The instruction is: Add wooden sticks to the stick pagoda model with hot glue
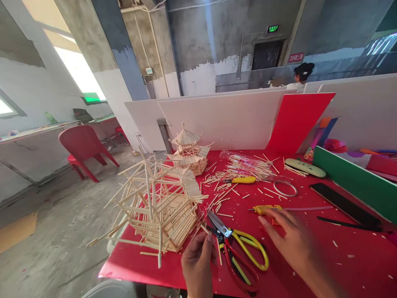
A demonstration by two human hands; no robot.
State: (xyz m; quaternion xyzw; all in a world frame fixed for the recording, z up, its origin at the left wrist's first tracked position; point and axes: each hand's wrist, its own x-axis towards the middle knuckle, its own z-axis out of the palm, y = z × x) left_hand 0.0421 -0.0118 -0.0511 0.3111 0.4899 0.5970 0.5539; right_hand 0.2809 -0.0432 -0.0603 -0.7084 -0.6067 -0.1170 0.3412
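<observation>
My left hand (pixel 200 260) is closed, pinching a short wooden stick (pixel 204 228) between thumb and fingertips, near the front corner of an open pavilion frame (pixel 161 207) built from wooden sticks. My right hand (pixel 290 234) reaches over a yellow hot glue gun (pixel 263 209) lying on the table; its thumb and fingers are spread around the gun, and the palm hides part of the handle. A clear glue stick (pixel 310 207) trails from the gun's back. Between the hands lie yellow-handled scissors (pixel 249 246), overlapping red-handled pliers (pixel 235 265).
Behind the frame stands a roofed stick pavilion (pixel 187 149). Loose sticks (pixel 248 165), a yellow utility knife (pixel 242 180), a tape ring (pixel 285 188), a black phone (pixel 344 205) and a green board (pixel 356 182) occupy the red table (pixel 310 256). White panels (pixel 217 120) rise behind; a person sits beyond.
</observation>
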